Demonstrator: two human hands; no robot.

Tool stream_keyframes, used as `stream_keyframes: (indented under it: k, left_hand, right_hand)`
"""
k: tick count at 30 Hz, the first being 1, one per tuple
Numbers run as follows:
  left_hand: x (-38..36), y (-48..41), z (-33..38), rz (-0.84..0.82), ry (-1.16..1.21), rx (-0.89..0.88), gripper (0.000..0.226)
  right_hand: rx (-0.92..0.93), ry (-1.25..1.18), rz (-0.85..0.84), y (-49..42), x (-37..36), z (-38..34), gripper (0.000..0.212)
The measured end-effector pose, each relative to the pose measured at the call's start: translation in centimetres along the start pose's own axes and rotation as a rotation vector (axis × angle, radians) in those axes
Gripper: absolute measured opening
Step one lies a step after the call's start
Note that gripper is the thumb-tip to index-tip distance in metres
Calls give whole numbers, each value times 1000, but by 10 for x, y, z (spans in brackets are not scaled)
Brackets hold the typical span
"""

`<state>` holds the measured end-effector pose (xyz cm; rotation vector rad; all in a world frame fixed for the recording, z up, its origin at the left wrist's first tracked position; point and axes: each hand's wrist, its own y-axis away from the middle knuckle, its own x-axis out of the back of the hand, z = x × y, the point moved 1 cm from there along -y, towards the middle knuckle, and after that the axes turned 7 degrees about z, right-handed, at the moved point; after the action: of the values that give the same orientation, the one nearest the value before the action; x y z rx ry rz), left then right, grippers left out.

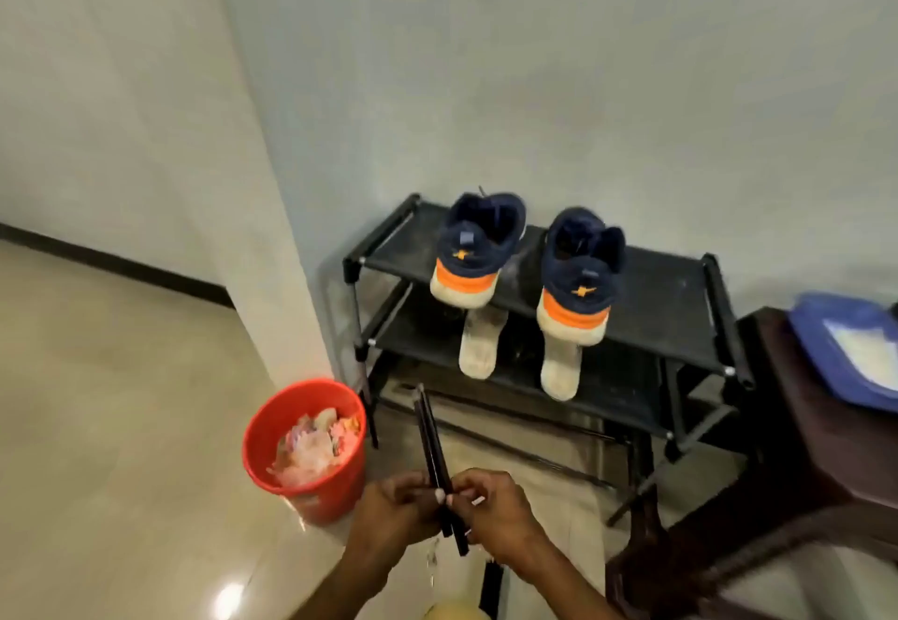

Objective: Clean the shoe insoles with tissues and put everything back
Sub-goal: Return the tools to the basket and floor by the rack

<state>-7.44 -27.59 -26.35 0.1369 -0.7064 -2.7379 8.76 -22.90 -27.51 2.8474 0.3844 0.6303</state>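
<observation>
Nearest, the left hand (393, 507) and right hand (500, 510) both pinch a pair of thin black sticks (434, 449). Farther off, two pale insoles (478, 349) lie on the rack's (680, 289) middle shelf under the shoes (478, 245). They look light and floppy, best taken by their overhanging near ends.

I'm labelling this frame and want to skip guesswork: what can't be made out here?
All head view:
Blue container: cut off by the right edge; white contents blurred.
Insoles: far ends hidden under the rack's top shelf.
Black sticks: midsections covered by the left hand and right hand gripping them; what they are is unclear.
Red bin: contents too blurred to identify.
</observation>
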Motion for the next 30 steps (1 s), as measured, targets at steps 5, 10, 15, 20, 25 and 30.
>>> stream_keyframes:
  k: [5, 10, 15, 20, 25, 30]
  left_hand:
    - [-14, 70, 130, -100, 7, -260, 21]
    - [-68, 130, 247, -205, -27, -450, 18]
    - [-161, 171, 311, -314, -68, -538, 18]
    - [-258, 195, 326, -420, -89, -568, 29]
    - [-361, 205, 316, -521, -128, -558, 36]
    - [-461, 203, 294, -567, -150, -506, 32]
  right_hand:
    - [224, -94, 146, 38, 64, -119, 18]
    - [423, -111, 328, 82, 157, -214, 7]
    - [429, -116, 552, 120, 264, -240, 13]
    - [406, -69, 704, 156, 356, -224, 26]
    - [333, -72, 836, 183, 437, -187, 15]
    - [222, -10, 925, 190, 511, -140, 6]
